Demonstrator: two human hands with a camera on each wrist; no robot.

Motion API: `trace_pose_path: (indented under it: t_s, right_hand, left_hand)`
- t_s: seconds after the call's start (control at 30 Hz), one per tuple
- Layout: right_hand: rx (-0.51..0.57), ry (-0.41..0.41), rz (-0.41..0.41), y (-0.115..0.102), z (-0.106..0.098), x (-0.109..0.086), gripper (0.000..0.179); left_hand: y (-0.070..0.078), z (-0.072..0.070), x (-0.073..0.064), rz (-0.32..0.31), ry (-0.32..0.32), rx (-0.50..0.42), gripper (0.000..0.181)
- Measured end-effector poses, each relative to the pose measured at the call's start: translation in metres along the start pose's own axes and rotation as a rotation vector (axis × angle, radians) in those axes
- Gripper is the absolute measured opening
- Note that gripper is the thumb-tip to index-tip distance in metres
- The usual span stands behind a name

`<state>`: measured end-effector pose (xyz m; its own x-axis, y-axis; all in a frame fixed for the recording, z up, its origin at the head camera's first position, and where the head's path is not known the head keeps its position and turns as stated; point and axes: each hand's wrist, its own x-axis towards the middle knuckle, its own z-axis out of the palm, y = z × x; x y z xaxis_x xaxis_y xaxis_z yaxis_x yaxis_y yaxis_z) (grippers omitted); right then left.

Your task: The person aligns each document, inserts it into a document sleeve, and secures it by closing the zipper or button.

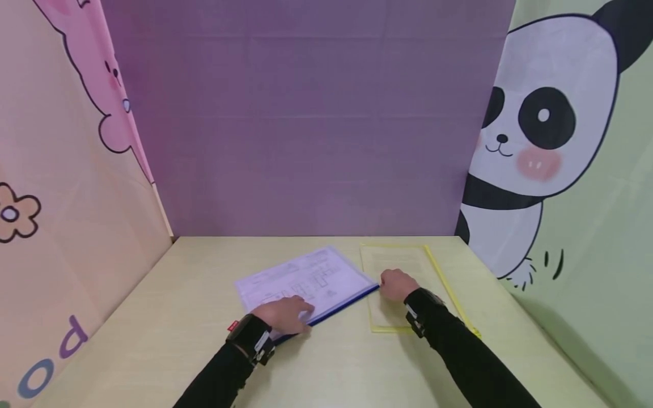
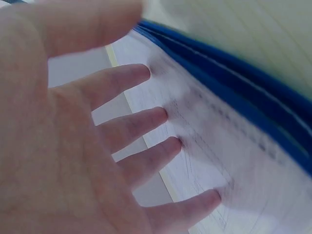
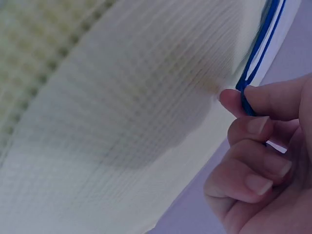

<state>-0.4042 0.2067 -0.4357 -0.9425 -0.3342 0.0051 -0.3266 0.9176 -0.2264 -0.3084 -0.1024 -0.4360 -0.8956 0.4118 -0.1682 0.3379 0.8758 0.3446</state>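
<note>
A clear document pouch (image 1: 316, 275) with a blue zipper edge lies slanted on the table, with printed sheets inside. My left hand (image 1: 285, 314) rests on its near left part. In the left wrist view the fingers (image 2: 131, 122) are spread and nearly straight, their tips on the printed surface beside the blue zipper (image 2: 234, 83). At the pouch's right corner, my right hand (image 1: 398, 284) pinches the end of the blue zipper (image 3: 247, 100) between thumb and index finger. The other fingers of that hand are curled in.
A yellow-edged mesh pouch (image 1: 385, 320) lies flat at the right, partly under my right hand and forearm. The pale table (image 1: 204, 317) meets a purple backdrop behind. Printed curtains stand along both sides. A small red tag (image 1: 233, 326) shows beside my left wrist.
</note>
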Motion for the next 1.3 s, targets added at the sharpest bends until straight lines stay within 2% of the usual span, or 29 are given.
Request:
trace_pose_path:
  t_s: [0.1,0.23,0.47,0.6,0.77,0.9,1.1,1.3]
  right_hand:
    - [-0.070,0.022,0.043,0.007,0.003,0.002,0.015]
    - [-0.110,0.028,0.091,0.016,0.004,0.004,0.014]
    - [-0.163,0.038,0.068,0.024,0.005,0.004,0.004]
    - [-0.185,0.034,0.045,0.023,0.005,0.004,0.005]
    - [-0.171,0.031,0.045,0.015,0.007,-0.001,0.006]
    - [-0.161,0.034,0.036,0.011,0.009,-0.004,0.010]
    - [-0.149,0.034,0.041,0.014,0.015,-0.001,0.007]
    - [-0.111,0.045,0.039,0.018,0.019,0.002,0.006]
  left_hand:
    - [-0.004,-0.002,0.001,0.022,0.021,-0.026,0.042]
    - [-0.009,-0.003,0.000,-0.019,0.031,-0.054,0.049]
    - [-0.011,-0.002,-0.002,-0.096,0.014,0.085,0.068]
    - [-0.010,-0.002,-0.002,-0.110,-0.004,0.104,0.072]
    - [-0.010,-0.001,-0.001,-0.107,0.001,0.103,0.072]
    - [-0.010,0.002,0.001,-0.115,0.012,0.064,0.072]
    - [-0.010,0.003,0.001,-0.138,0.022,0.025,0.072]
    - [-0.008,0.001,0.002,-0.136,0.029,0.042,0.072]
